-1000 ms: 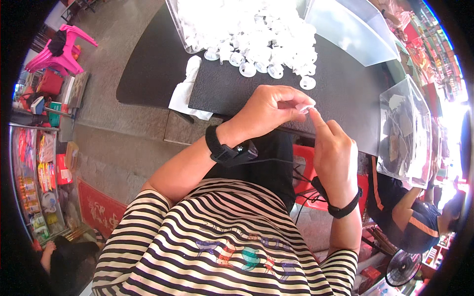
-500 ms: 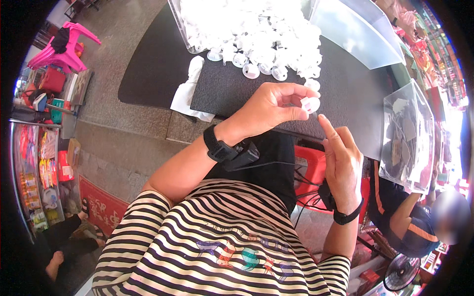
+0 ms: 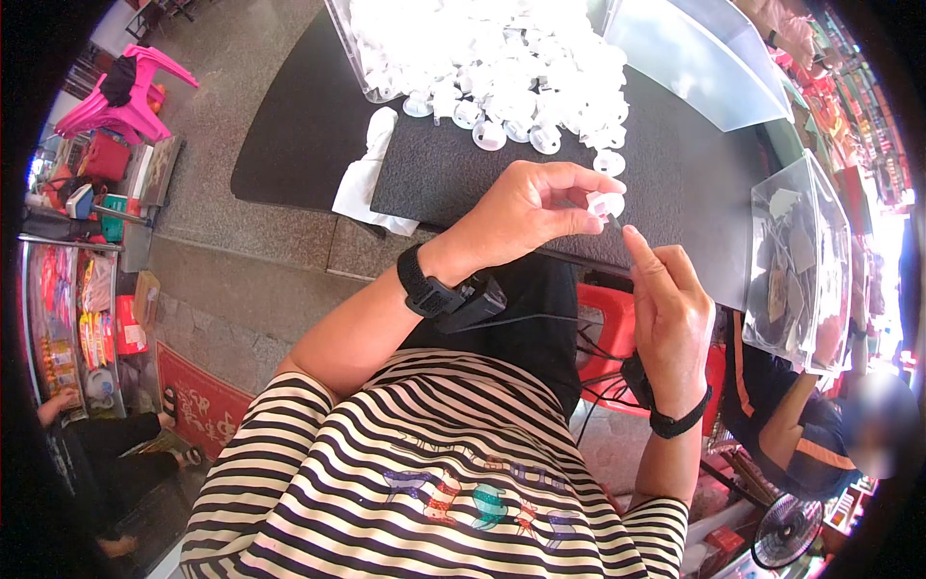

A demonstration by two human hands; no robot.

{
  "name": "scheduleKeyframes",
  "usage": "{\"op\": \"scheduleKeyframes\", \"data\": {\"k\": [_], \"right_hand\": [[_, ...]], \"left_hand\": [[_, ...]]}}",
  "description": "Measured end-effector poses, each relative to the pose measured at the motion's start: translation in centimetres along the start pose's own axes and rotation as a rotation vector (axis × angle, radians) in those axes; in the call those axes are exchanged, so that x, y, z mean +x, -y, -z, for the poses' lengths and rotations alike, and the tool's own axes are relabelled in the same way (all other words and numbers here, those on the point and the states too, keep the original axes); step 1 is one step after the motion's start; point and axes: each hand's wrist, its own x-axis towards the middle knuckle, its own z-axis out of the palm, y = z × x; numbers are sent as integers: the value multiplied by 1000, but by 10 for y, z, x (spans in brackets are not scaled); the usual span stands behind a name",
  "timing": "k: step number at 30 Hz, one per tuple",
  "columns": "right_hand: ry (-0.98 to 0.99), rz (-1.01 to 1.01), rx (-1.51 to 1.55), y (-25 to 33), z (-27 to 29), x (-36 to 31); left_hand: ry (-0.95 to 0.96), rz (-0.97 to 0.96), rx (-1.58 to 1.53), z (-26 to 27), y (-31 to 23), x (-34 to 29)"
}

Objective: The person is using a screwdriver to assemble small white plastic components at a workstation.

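Between thumb and forefinger, my left hand (image 3: 521,212) pinches a small round white plastic part (image 3: 606,205) above the near edge of a black textured mat (image 3: 424,172). My right hand (image 3: 670,318) is just right of the part, its fingers curled and the forefinger stretched along a thin dark rod (image 3: 616,224). The rod's tip meets or nearly meets the part's lower side; most of the rod is hidden by the fingers. Beyond both hands lies a large heap of similar white parts (image 3: 521,101), overexposed at the back.
A white cloth or paper (image 3: 367,188) lies by the mat's left edge. At right are a translucent container (image 3: 704,68) and a clear bin of flat pieces (image 3: 796,270), with another person (image 3: 801,425) near it. A red stool (image 3: 610,323) and cables are below the table.
The dark rod now shows between my right forefinger and the white part. My right hand has shifted slightly; my left is nearly still. At the far left, another person's arm and legs have moved.
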Motion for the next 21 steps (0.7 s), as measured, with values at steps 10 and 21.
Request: {"op": "scheduleKeyframes", "data": {"k": [10, 21], "right_hand": [[-7, 59, 30, -4, -3, 2], [29, 35, 342, -8, -9, 7]], "left_hand": [[21, 34, 14, 4, 0, 2], [58, 18, 67, 2, 1, 1]]}}
